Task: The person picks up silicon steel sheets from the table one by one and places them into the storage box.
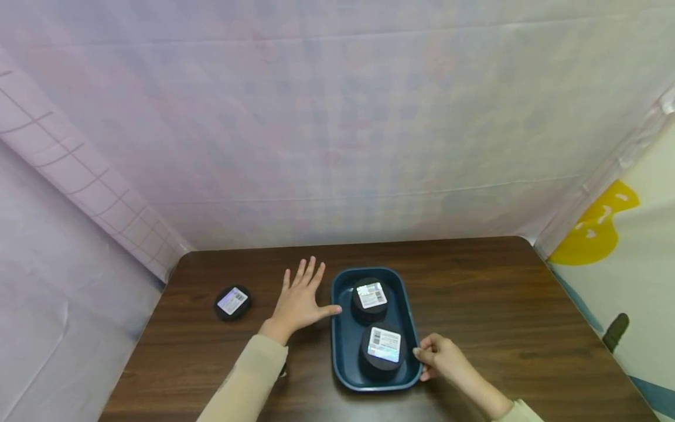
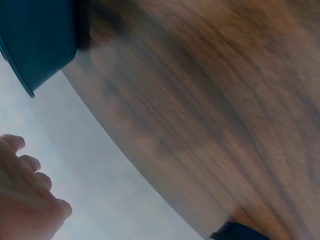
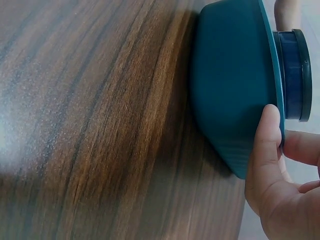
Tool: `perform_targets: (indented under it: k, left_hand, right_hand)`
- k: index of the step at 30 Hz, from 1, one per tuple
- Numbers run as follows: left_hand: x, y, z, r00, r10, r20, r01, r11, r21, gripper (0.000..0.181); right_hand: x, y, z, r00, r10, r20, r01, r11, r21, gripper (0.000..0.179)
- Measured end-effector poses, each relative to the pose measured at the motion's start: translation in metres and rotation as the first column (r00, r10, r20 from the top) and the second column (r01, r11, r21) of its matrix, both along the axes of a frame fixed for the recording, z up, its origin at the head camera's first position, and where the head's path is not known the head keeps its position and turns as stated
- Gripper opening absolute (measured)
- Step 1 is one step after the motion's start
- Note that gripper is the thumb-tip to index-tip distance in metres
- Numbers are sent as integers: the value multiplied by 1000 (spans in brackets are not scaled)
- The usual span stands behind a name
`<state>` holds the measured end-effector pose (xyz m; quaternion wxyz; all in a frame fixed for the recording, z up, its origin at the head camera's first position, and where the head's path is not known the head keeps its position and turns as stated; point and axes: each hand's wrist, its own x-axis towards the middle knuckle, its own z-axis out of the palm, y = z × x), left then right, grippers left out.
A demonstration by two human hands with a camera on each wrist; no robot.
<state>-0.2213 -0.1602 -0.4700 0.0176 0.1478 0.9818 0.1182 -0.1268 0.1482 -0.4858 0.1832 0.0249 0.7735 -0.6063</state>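
A dark blue rectangular tray [image 1: 341, 351] stands on the table, holding two round black containers, a far one [image 1: 364, 313] and a near one [image 1: 381, 368], both with white labels on top. My right hand [image 1: 445, 357] pinches the tray's right rim near its front corner, thumb on one side and fingers on the other. My left hand [image 1: 299, 302] is spread beside the tray's left edge, its thumb tip overlapping the rim in the head view. In the left wrist view the left hand [image 2: 27, 200] shows only partly, with nothing in it.
A flat round black piece with a white label [image 1: 232, 302] lies at the table's left. A small dark thing [image 1: 283, 370] peeks out from under the left sleeve. Brown wooden table [image 1: 490, 293] extends right of the tray; patterned cloth [image 1: 337, 146] hangs behind its back edge.
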Motion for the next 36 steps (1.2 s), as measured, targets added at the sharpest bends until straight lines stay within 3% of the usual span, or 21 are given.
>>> perform_targets:
  k: [23,27,36]
  left_hand:
    - [8,-47,-23,987,158,-17,-157,985,73,75]
    - [9,-55,-26,981,192,0,-191,979,71,75]
    - [13,-80,-37,966,255,-27,-253,966,57,78]
  right_hand:
    - [0,-1,0,1000,0,-1,0,1000,24,19]
    - [0,0,2,1000,0,0,0,1000,17,18]
    - [-1,-1,-1,1000,2,5,-2,1000,17,19]
